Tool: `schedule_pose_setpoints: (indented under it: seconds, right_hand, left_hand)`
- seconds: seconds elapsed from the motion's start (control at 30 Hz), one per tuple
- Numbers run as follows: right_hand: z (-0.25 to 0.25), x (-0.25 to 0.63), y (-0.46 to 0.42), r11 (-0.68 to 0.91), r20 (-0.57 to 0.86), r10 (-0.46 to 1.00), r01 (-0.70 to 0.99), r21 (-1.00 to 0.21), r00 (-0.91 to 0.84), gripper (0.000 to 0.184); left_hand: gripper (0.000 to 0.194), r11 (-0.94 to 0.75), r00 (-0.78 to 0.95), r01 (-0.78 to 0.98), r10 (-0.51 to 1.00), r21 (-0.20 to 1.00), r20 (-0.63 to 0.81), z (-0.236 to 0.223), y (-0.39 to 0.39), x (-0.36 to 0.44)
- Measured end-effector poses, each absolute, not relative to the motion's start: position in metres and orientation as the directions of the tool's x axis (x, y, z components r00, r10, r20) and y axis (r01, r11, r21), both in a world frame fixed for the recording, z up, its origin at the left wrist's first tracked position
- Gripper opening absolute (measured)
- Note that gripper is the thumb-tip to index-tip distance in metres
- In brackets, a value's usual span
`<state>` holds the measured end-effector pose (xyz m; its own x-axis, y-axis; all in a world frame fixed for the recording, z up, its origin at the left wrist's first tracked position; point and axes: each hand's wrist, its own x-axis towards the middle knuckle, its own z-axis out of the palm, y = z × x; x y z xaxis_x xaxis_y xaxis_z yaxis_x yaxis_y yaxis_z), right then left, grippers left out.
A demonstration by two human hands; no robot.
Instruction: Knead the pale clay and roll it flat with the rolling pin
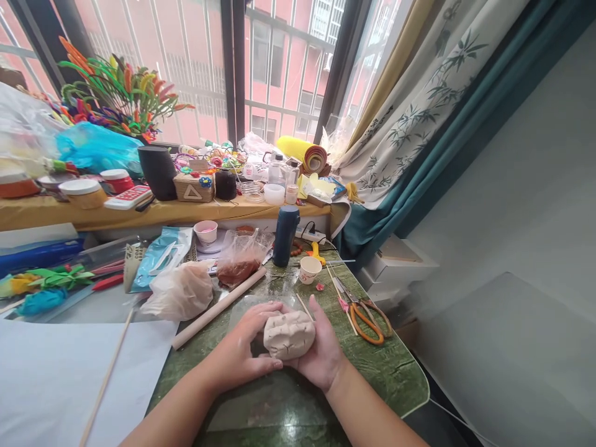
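Observation:
A pale lump of clay (289, 335) with a creased, cracked surface is held between both hands over the green table (372, 379). My left hand (244, 347) curves round its left side, with the thumb along the near edge. Cupped under and along the right side is my right hand (323, 347), its thumb pointing up. The fingers beneath the clay are hidden. Just beyond the hands lie a thin stick (305, 305) and a clear plastic sheet (246, 303).
A wooden rolling pin (218, 308) lies left of the hands, near a bag of brown clay (239, 270). Behind stand a dark blue bottle (285, 236) and a paper cup (310, 270). Orange-handled scissors (367, 320) lie on the right. White paper (74, 372) covers the left.

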<state>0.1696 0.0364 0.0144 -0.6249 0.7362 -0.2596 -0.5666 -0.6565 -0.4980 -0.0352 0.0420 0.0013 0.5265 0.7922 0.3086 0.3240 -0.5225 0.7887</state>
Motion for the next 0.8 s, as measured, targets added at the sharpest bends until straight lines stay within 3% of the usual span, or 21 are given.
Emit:
schedule_pose_setpoints:
  seconds: [0.13,0.33,0.43,0.53,0.6,0.7,0.8]
  right_hand:
    - [0.018,0.173,0.028,-0.673,-0.327,0.691,-0.409,-0.616,-0.645,0.094]
    - [0.011,0.166,0.016,-0.584,-0.421,0.812,-0.563,-0.585,-0.404,0.034]
    - [0.013,0.169,0.023,-0.587,-0.477,0.806,-0.577,-0.568,-0.35,0.035]
    - [0.011,0.165,0.027,-0.622,-0.565,0.764,-0.591,-0.514,-0.312,0.045]
    - [0.003,0.152,0.023,-0.596,-0.586,0.767,-0.626,-0.502,-0.261,0.049]
    - [-0.011,0.126,0.01,-0.39,-0.508,0.86,-0.708,-0.589,-0.051,0.053]
    - [-0.017,0.103,0.001,-0.207,-0.415,0.903,-0.731,-0.65,0.113,0.062]
  left_hand:
    - [0.073,-0.521,0.599,0.369,0.767,0.769,0.233,0.011,0.041,-0.039]
    - [0.087,-0.487,0.601,0.386,0.777,0.783,0.187,0.006,0.043,-0.04]
    - [0.11,-0.404,0.552,0.357,0.819,0.842,0.159,-0.003,0.045,-0.043]
    - [0.104,-0.357,0.507,0.29,0.844,0.888,0.174,-0.004,0.039,-0.038]
    - [0.093,-0.346,0.444,0.25,0.871,0.904,0.211,-0.003,0.029,-0.027]
    - [0.08,-0.291,0.103,0.325,0.957,0.9,0.272,-0.003,0.009,-0.004]
    - [0.107,-0.219,-0.047,0.321,0.968,0.921,0.247,-0.006,-0.007,0.015]
